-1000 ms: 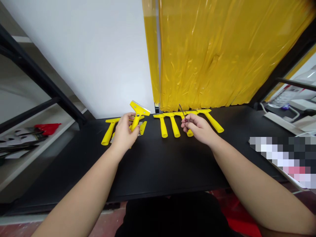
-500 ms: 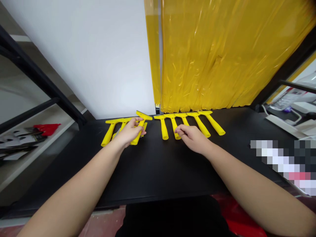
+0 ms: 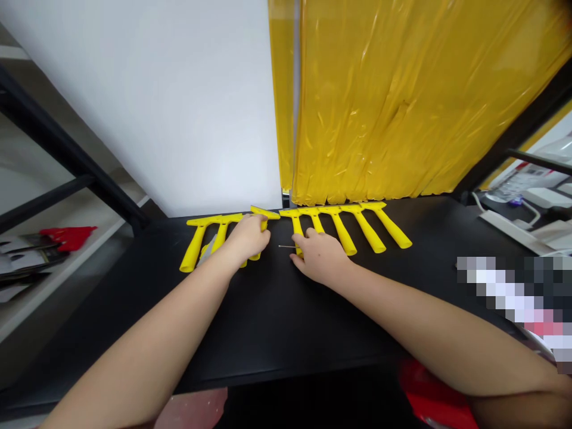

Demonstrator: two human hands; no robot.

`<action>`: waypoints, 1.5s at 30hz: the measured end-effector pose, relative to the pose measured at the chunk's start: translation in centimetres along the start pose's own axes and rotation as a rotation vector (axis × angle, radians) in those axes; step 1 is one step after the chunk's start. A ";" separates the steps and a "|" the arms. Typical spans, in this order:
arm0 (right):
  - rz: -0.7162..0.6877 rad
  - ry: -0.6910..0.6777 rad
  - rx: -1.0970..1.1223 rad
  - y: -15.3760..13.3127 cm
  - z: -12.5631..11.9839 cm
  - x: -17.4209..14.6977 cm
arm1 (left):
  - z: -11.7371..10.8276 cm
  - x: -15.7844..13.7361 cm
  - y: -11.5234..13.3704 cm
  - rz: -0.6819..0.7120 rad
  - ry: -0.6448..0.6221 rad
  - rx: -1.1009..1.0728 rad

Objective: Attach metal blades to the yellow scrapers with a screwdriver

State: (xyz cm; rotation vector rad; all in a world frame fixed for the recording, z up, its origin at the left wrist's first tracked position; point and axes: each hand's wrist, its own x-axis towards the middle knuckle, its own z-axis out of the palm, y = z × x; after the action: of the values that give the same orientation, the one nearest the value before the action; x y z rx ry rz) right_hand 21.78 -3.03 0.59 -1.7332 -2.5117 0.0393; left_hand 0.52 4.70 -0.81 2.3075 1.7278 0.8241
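Observation:
My left hand (image 3: 251, 237) is closed round the handle of a yellow scraper (image 3: 265, 213), whose T-shaped head shows above my fingers. More yellow scrapers, one of them (image 3: 194, 244) clear of my hand, lie at its left and partly under it. A grey blade-like piece (image 3: 208, 249) shows between two handles. My right hand (image 3: 322, 255) hovers over the left end of another scraper row, its thumb and forefinger closed. From those fingertips a thin metal rod (image 3: 286, 246) sticks out leftward, passing by the handle of the nearest scraper (image 3: 296, 224).
The scrapers lie along the back of a black table (image 3: 268, 322). Behind stand a white panel (image 3: 201, 107) and a yellow plastic curtain (image 3: 379, 107). Black frame bars (image 3: 107, 202) rise at the sides. A shelf with a red item (image 3: 69, 237) is at left; a white tray (image 3: 513, 223) at right.
My left hand has turned over the scraper, and its head sits slightly lower. My right hand has moved left to the first handle of its row, and the thin rod has come into sight.

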 end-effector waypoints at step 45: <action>0.114 0.146 0.270 5.5 -1.8 -2.5 | -11.2 -8.0 2.4 -0.133 0.030 -0.222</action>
State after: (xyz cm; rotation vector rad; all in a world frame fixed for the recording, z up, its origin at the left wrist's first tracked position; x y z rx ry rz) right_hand 27.94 -3.45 1.85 -1.6995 -2.1877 0.2381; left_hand -4.63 -5.71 6.88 2.0257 1.6848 0.9740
